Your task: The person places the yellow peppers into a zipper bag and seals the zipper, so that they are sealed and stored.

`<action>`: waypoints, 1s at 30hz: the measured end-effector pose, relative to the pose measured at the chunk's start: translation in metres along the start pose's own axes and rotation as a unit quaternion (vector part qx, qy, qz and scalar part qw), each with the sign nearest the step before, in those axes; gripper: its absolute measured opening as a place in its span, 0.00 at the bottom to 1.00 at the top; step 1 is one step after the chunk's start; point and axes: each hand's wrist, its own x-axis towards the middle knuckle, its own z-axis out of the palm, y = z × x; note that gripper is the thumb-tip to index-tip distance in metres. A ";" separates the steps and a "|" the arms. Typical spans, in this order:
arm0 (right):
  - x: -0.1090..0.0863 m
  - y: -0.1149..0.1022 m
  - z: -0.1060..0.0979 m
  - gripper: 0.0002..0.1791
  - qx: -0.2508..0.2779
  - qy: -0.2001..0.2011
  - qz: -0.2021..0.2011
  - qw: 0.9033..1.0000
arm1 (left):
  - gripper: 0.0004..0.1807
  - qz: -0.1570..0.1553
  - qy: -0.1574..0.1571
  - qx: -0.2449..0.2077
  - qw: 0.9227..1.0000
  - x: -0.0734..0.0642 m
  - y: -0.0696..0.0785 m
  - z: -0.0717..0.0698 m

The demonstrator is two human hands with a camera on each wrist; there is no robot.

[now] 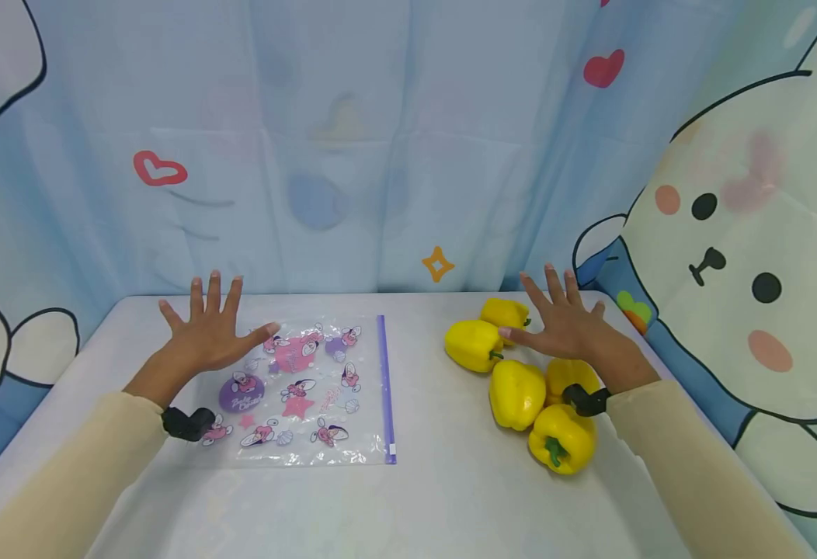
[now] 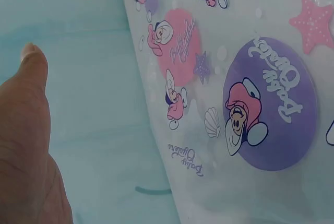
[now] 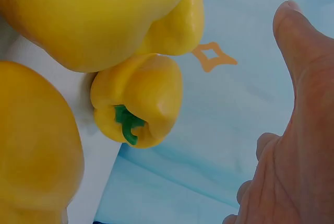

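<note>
My left hand is spread with straight fingers over the upper left part of a clear zip bag. Pink and purple cartoon prints cover the bag, and a purple slider strip runs along its right edge. Fingers splayed, my right hand hovers above a cluster of several yellow bell peppers with green stems. One bell pepper lies by the right thumb. Neither hand holds anything. In the left wrist view the bag's printed face shows beside the thumb; the right wrist view has peppers left of the hand.
The white table reaches back to a light blue curtain printed with hearts and cartoon animals. Black wrist bands sit at both cuffs. Between the bag and the peppers lies a strip of bare tabletop.
</note>
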 end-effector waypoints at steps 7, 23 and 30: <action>-0.003 -0.004 0.000 0.60 -0.002 0.000 -0.001 1.000 | 0.59 0.012 0.004 -0.001 1.000 -0.001 0.006 0.002; -0.015 -0.050 0.005 0.55 0.009 0.041 -0.092 0.995 | 0.54 0.078 -0.020 -0.047 0.996 -0.012 0.042 0.019; -0.018 -0.076 0.018 0.54 0.034 0.061 -0.146 0.987 | 0.50 0.110 -0.027 -0.035 0.993 -0.012 0.055 0.037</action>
